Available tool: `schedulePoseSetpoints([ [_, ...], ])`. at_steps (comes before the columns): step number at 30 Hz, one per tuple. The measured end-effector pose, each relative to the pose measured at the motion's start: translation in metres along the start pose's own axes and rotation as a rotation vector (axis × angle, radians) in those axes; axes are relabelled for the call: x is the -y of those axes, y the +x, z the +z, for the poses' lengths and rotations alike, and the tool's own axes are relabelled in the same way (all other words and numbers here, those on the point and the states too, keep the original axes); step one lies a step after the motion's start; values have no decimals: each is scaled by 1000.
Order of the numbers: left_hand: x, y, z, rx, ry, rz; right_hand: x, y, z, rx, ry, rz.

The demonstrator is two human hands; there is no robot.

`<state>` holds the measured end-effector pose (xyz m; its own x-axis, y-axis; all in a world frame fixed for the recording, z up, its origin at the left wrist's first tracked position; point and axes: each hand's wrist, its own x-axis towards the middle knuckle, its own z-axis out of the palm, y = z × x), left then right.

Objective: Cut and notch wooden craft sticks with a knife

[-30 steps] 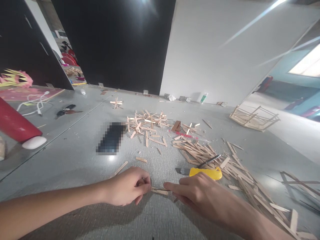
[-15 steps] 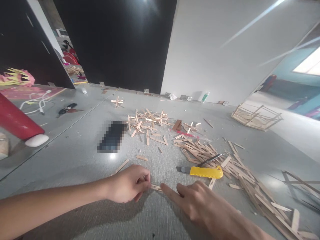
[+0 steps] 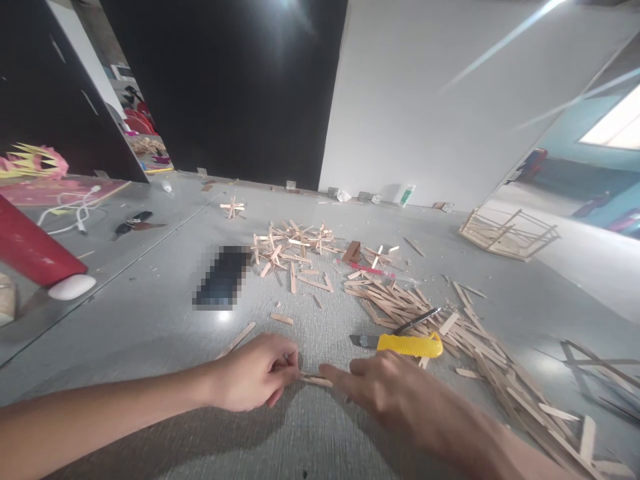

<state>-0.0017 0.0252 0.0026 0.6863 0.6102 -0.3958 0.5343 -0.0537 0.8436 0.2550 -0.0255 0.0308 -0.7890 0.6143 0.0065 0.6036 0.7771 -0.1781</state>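
Near the front of the grey surface, my left hand (image 3: 257,372) is closed, pinching one end of a small wooden stick piece (image 3: 316,380). The outstretched index finger of my right hand (image 3: 383,390) touches the other end of that piece; its other fingers are curled and partly hidden. A yellow cutter (image 3: 410,345) with its blade out lies just beyond my right hand, beside a dark pen (image 3: 417,321). The big pile of wooden sticks (image 3: 400,303) spreads to the right. Farther back sit small joined stick pieces (image 3: 295,240).
A blurred-out phone-like dark object (image 3: 223,277) lies left of centre. At the left are a red cylinder (image 3: 37,247), keys (image 3: 134,223) and a white cable (image 3: 75,210). A stick frame (image 3: 510,235) stands at the back right, before a grey panel (image 3: 415,100).
My right hand has shifted slightly, and its fingers are more bent over the right end of the stick piece. My left hand keeps its pinch. The whole view has moved a little.
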Motion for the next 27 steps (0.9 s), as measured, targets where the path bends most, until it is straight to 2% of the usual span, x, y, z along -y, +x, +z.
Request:
schedulePoseSetpoints([
  [3,2,0,0,-22,14,35,26,-4,12,-80,-324,17],
  [5,3,0,1,-34,17,43,30,-4,15,-103,-403,15],
  [7,2,0,1,-22,10,38,18,0,10,-46,-306,-19],
  [11,-2,0,2,-6,8,-8,-24,11,-14,155,200,-29],
  [13,-4,0,2,-8,12,-15,-31,12,-19,156,278,-32],
  [15,-3,0,2,-21,19,9,-21,9,-14,103,159,0],
  [17,-1,0,2,-41,28,37,1,3,0,24,-83,38],
  [18,0,0,3,-52,32,46,14,-1,9,-23,-201,25],
  [19,1,0,3,-61,33,48,27,-4,19,-125,-293,33],
  [22,6,1,4,-75,34,46,48,-9,39,-277,-409,127],
  [24,7,1,5,-72,29,55,42,-7,37,-232,-383,135],
  [27,4,0,6,-59,16,69,12,3,10,8,-190,99],
])
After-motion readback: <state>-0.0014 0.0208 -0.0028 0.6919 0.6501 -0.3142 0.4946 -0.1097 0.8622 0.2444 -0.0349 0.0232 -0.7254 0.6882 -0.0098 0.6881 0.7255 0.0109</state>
